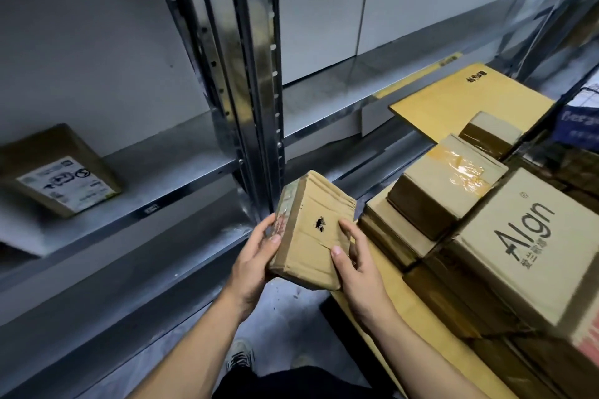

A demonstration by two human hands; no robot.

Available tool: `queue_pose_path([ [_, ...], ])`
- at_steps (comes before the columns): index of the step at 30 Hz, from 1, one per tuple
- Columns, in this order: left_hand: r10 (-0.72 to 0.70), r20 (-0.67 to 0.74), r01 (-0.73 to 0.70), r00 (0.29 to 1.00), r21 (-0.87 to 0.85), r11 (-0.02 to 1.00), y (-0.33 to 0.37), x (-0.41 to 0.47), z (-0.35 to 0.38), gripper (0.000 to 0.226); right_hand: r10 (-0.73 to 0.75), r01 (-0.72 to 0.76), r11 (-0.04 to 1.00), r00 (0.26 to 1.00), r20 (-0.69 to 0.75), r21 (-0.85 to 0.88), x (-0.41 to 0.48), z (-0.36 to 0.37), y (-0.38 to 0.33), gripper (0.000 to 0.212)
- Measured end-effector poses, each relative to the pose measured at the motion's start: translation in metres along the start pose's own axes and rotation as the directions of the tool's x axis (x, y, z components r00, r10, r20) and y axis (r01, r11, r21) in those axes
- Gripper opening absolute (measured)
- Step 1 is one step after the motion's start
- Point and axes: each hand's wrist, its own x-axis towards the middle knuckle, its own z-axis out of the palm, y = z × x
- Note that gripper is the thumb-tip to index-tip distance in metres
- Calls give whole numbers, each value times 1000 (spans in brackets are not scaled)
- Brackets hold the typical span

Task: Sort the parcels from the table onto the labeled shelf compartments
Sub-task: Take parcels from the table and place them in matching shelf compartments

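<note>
A small brown cardboard parcel [312,227] with a torn black hole on its top face is held in front of the metal shelf's upright post [256,100]. My left hand [256,262] grips its left edge with the thumb on top. My right hand [353,262] grips its right side, thumb and forefinger lying on the top face. To the right, more parcels are stacked on the table [385,295]: a taped box [444,185], an "Algn" box [531,236] and a flat yellow carton [466,100].
A parcel with a white label [61,172] lies on the left shelf compartment [168,165]. The right shelf compartment [327,97] holds nothing visible. A lower shelf board [129,269] juts toward me. My shoe [240,356] stands on the grey floor below.
</note>
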Motion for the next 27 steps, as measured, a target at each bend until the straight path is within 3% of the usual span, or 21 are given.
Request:
queue_pose_path([
  [3,70,-40,-67,997,57,996,5,-7,0,61,-13,16,980,1000,14,-199,2,-2,-6,44],
  [6,133,-95,-117,987,154,981,8,-9,-1,62,13,-8,975,1000,24,-221,7,1,-16,42],
  [11,233,-58,-202,971,330,922,11,-19,6,55,-16,10,999,992,129,47,1,17,-27,45],
  [14,236,-55,-208,970,314,927,15,-21,4,44,-5,-5,990,998,64,143,1,16,-28,44],
  [18,179,-156,-147,972,193,970,14,-17,0,26,61,-66,963,998,29,260,5,11,-27,40],
  [21,150,-201,-104,968,222,969,9,-19,-3,34,68,-85,950,995,66,301,3,11,-26,39],
  [24,95,-170,-71,981,143,987,6,-24,-5,43,75,-110,931,991,111,347,1,11,-27,49],
  [27,102,-156,-80,983,138,987,8,-26,-11,46,54,-84,956,992,114,280,2,14,-24,49],
])
